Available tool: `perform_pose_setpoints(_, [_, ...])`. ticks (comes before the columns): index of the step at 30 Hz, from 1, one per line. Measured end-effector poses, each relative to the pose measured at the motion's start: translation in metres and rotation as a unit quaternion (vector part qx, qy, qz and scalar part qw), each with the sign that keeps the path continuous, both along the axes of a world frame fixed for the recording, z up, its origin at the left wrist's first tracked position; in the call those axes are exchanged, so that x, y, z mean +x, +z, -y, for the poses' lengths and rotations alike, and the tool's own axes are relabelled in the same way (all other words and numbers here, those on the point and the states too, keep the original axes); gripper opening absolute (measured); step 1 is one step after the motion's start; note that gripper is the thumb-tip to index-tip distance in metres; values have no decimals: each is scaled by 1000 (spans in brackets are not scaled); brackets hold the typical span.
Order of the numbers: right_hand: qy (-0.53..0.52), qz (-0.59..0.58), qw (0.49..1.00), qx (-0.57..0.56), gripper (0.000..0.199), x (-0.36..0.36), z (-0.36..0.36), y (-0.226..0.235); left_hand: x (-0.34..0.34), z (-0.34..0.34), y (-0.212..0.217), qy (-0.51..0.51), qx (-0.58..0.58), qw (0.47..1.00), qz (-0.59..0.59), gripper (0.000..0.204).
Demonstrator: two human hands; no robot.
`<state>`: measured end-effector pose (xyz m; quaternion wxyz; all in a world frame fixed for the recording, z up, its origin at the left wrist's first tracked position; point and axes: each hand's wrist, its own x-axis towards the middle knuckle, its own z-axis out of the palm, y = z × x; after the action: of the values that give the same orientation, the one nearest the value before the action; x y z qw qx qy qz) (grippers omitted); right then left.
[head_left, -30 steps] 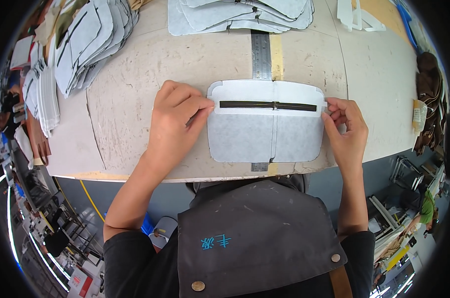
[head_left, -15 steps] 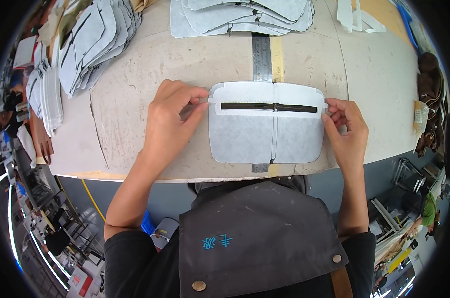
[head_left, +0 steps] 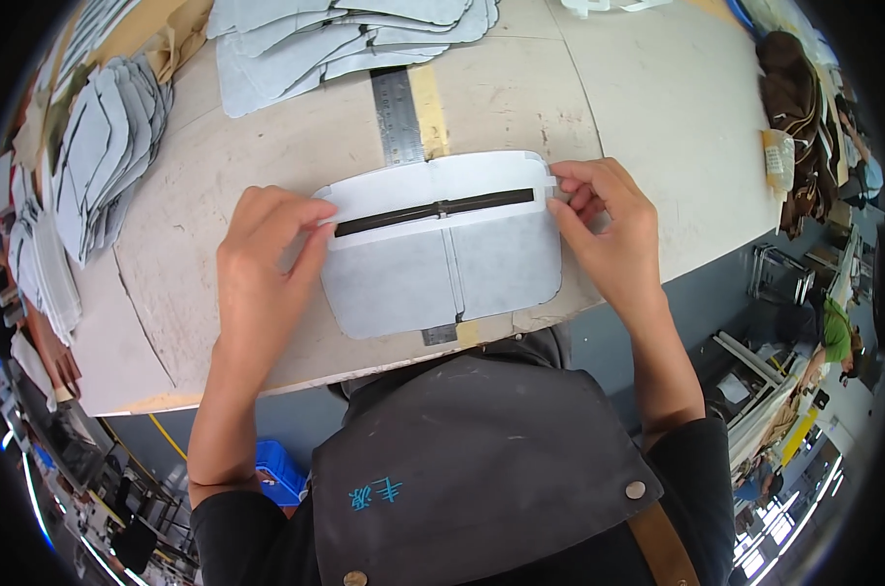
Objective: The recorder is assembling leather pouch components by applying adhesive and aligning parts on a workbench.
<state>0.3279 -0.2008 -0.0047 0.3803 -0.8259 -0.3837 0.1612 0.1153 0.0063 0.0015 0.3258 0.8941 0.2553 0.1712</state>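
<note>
A pale grey cut panel (head_left: pixel 433 269) with rounded lower corners lies on the worktable (head_left: pixel 609 107), over a steel ruler (head_left: pixel 396 117). A dark zipper (head_left: pixel 435 208) runs across a slot in its upper part, under a white strip along the top edge. My left hand (head_left: pixel 264 269) pinches the panel's left end beside the zipper. My right hand (head_left: pixel 604 230) pinches the right end at the white strip. Both hands hold the panel flat against the table.
Stacks of similar grey cut pieces lie at the back (head_left: pixel 345 34) and along the left edge (head_left: pixel 91 166). Brown material (head_left: pixel 804 127) hangs off the table's right side. A blue crate (head_left: pixel 278 474) sits on the floor below; a person in green (head_left: pixel 833 332) works at far right.
Both hands have shifted slightly along the panel's ends, the left fingers drawing in toward the zipper's end. The panel itself stays in place over the ruler.
</note>
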Motion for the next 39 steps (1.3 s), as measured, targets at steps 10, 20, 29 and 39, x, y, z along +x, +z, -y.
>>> perform_pose_setpoints(10, [-12,-14,1000,-8,29,-2,2,1,74,33,-14,-163,-26,982,88,19])
perform_pose_setpoints(20, [-26,-28,999,-5,28,-2,-2,1,130,38,-25,-282,26,956,73,23])
perform_pose_setpoints(29, [-14,-41,999,-25,27,3,-5,4,122,17,-5,-336,63,936,85,14])
perform_pose_setpoints(39, [-13,-57,997,-46,25,8,-6,5,-50,-80,20,-190,9,979,-71,15])
